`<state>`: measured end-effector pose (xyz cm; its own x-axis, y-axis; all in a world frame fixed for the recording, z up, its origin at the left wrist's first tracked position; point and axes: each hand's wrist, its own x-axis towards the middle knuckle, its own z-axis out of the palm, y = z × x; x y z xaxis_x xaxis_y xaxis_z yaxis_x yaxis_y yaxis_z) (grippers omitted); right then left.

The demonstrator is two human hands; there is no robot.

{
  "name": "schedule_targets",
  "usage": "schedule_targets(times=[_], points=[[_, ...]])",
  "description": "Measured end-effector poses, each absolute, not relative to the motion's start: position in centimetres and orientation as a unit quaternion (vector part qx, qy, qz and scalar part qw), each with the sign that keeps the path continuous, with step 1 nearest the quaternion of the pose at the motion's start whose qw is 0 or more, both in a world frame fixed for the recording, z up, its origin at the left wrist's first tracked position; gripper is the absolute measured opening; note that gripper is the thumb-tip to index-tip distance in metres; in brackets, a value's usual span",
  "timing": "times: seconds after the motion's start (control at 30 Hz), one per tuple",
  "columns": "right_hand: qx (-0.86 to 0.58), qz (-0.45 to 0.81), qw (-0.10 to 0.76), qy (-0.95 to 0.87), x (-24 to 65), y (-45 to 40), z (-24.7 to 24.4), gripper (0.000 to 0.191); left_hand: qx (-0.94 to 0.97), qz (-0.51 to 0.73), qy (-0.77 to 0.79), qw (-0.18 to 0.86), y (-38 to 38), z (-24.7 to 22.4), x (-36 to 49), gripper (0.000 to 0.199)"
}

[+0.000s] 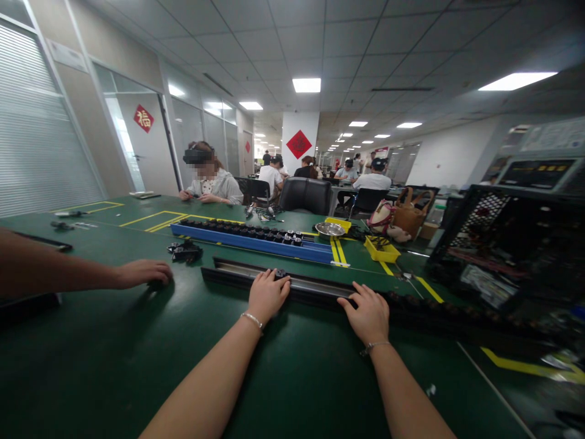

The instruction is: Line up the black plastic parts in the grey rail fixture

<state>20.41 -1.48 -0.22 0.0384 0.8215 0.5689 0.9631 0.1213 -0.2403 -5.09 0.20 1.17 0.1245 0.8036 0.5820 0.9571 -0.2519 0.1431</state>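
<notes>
A long black channel (315, 285) lies across the green table in front of me, with a metallic inner strip showing. My left hand (266, 296) bends over its left half, fingers and thumb closed about a small black part (280, 274) in the channel; the fingers partly cover that part. Farther right, my right hand (369, 314) rests over the channel's edge, its fingers stretched and the thumb apart, with nothing visible in them. A row of dark parts (425, 305) fills the channel's right end, blurred in shadow.
Behind the channel stands a blue rail (251, 241) filled with black parts. Black pieces (185, 250) lie to its left. Another person's hand (144, 274) reaches in from the left over a dark piece. A metal bowl (329, 229) and a yellow tray (382, 250) sit beyond.
</notes>
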Motion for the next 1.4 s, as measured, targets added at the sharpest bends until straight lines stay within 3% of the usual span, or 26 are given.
schedule_targets(times=[1.4], points=[[-0.656, -0.124, 0.303, -0.680, 20.4, -1.5, -0.2, 0.033, -0.722, -0.260, -0.621, 0.158, 0.7, 1.1, -7.1, 0.033]])
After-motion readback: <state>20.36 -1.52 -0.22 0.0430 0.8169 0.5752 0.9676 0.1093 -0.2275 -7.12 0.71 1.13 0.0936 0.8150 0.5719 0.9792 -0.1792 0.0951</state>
